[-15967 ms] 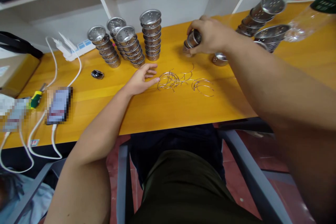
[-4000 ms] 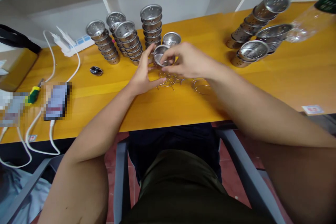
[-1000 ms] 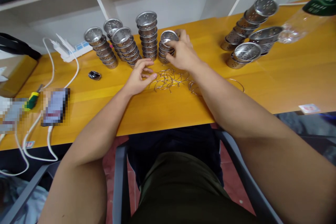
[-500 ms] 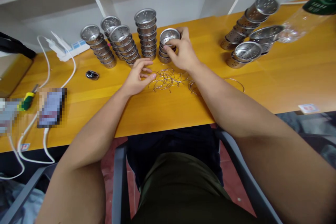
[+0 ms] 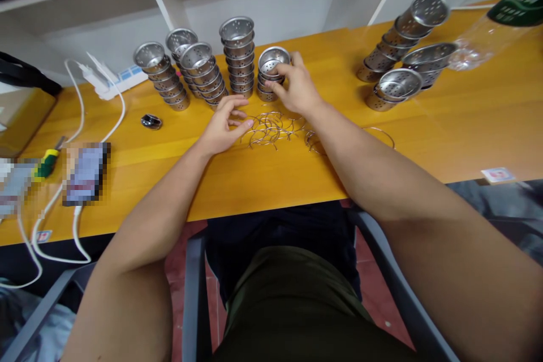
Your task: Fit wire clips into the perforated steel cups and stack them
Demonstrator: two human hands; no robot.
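Observation:
My right hand [image 5: 297, 83] grips the top perforated metal cup [image 5: 274, 61] of a short stack, fingers behind it and thumb at its front. Lower cups of that stack show beneath it. My left hand [image 5: 228, 124] rests on the table with fingers curved apart, holding nothing. Beside its thumb lies a tangle of thin metal wire rings [image 5: 274, 129]. More wire pieces [image 5: 311, 141] lie partly hidden under my right forearm. A taller stack of perforated cups [image 5: 237, 56] stands just left of the one I hold.
More cup stacks [image 5: 199, 70] stand at the back left. Leaning cup stacks [image 5: 399, 39] and a clear plastic bottle [image 5: 479, 45] are on the right. A small black object [image 5: 151, 121], a phone [image 5: 87, 174] on a white cable, a screwdriver [image 5: 46, 164] and a power strip [image 5: 123, 82] occupy the left.
My right hand stays at the short stack, with its thumb slightly lower on the cup. My left hand keeps its place. The view has shifted slightly.

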